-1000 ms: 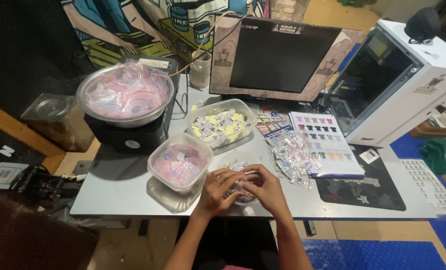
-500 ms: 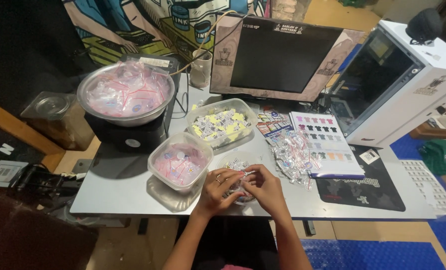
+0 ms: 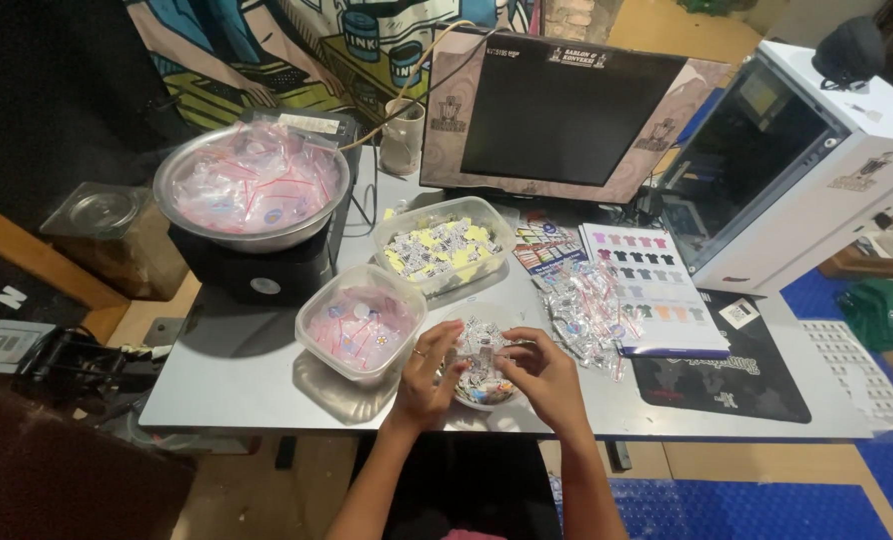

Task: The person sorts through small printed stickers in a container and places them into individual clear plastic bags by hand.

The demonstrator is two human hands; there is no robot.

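Hands (image 3: 487,375) unmoved over white bowl (image 3: 482,398); pink-packet tub (image 3: 362,322) beside

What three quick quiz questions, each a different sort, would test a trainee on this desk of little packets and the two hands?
1. True or false: both hands work over a small bowl of tiny pieces at the desk's near edge.
2. Which container holds yellow and white pieces? A the metal bowl, B the oblong clear tub, C the square clear tub.
3. What lies loose between the tubs and the shirt colour chart?

Key
1. True: left hand and right hand meet over the small bowl.
2. B, the oblong clear tub.
3. A pile of small clear bags beside the chart.
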